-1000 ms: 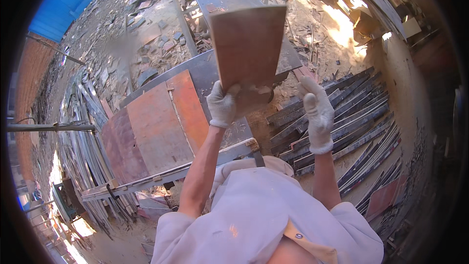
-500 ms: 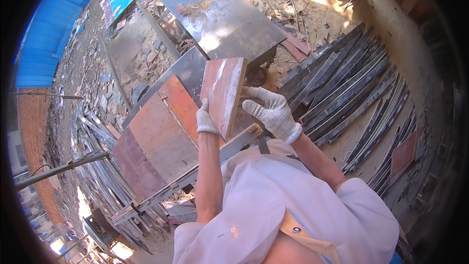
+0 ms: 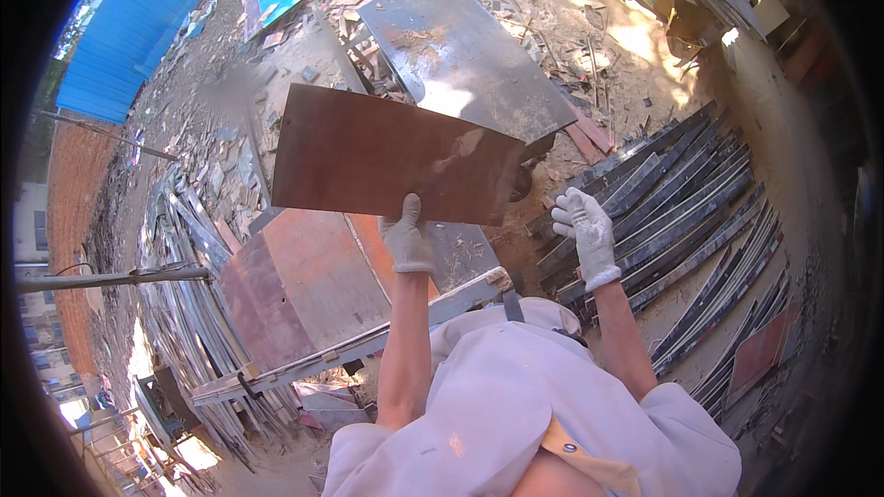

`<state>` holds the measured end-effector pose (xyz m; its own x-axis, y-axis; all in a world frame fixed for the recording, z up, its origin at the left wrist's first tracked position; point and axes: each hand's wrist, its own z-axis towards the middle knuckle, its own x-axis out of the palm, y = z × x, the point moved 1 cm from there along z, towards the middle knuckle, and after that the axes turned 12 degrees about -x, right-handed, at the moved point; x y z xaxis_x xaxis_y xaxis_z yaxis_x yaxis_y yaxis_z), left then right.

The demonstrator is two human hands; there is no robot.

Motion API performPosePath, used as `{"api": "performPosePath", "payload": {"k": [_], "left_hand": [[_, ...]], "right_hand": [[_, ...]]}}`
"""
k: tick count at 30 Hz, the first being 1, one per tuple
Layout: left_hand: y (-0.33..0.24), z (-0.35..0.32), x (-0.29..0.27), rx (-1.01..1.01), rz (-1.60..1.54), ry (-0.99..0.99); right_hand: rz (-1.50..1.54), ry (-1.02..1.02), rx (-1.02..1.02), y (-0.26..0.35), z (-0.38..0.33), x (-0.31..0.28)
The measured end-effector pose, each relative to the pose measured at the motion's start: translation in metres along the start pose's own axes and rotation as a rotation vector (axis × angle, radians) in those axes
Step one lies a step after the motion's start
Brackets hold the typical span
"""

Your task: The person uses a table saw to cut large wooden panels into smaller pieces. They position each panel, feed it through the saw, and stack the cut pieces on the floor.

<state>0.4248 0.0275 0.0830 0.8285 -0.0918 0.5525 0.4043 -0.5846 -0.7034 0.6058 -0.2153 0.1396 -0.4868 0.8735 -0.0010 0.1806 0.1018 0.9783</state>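
Observation:
A reddish-brown rectangular board (image 3: 387, 152) is held up in front of me by my left hand (image 3: 408, 237), in a light grey knitted glove. Its thumb lies on the board's broad face at the lower edge; the other fingers are hidden behind. To the right, apart from the board, my right hand (image 3: 587, 237) is raised in a matching glove. Its fingers are loosely bent and slightly apart, with nothing visible in them. Beneath the held board, a work table (image 3: 318, 267) has a red-brown and orange panel top and a metal rail (image 3: 368, 339) along its near side.
A large dark sheet (image 3: 488, 74) lies raised beyond the table. Long dark strips (image 3: 672, 212) are piled at right, and more thin strips (image 3: 198, 285) at left. Broken scraps cover the far ground. A metal pole (image 3: 120, 278) juts in from the left, near a blue wall (image 3: 138, 32).
The board has turned from nearly edge-on to show its broad face, reaching farther left. My right hand has moved right and away from it, while my left hand keeps its grip.

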Motion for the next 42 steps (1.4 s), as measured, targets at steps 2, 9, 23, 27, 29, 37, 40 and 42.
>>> {"api": "performPosePath", "payload": {"k": [2, 9, 23, 27, 29, 37, 40, 42], "left_hand": [[-0.007, 0.008, -0.007, 0.305, 0.367, -0.093], [-0.076, -0.001, 0.017, 1.313, 1.454, 0.344], [-0.031, 0.057, 0.047, 0.926, 1.905, 0.802], [-0.024, 0.054, 0.066, 0.851, 1.813, 0.452], [-0.013, 0.039, 0.055, 0.855, 1.404, 0.061], [0.089, 0.042, -0.031, -0.720, 0.108, 0.052], [0.096, 0.037, -0.005, -0.461, 0.173, 0.002], [0.092, 0.030, 0.019, -0.310, 0.383, -0.066]], "right_hand": [[0.120, 0.040, -0.010, 0.009, 0.008, -0.004], [-0.460, 0.099, -0.796, 0.068, 0.004, -0.011], [-0.608, 0.705, -0.324, -0.048, -0.049, 0.057], [-0.577, 0.465, -0.354, -0.090, -0.007, 0.056], [-0.294, 0.481, -0.228, -0.096, 0.023, 0.035], [-0.425, 0.477, 0.010, -0.095, 0.072, -0.012], [-0.914, 0.564, -0.614, -0.069, 0.062, -0.020], [-1.175, 0.690, -0.884, -0.027, 0.046, -0.019]]}}
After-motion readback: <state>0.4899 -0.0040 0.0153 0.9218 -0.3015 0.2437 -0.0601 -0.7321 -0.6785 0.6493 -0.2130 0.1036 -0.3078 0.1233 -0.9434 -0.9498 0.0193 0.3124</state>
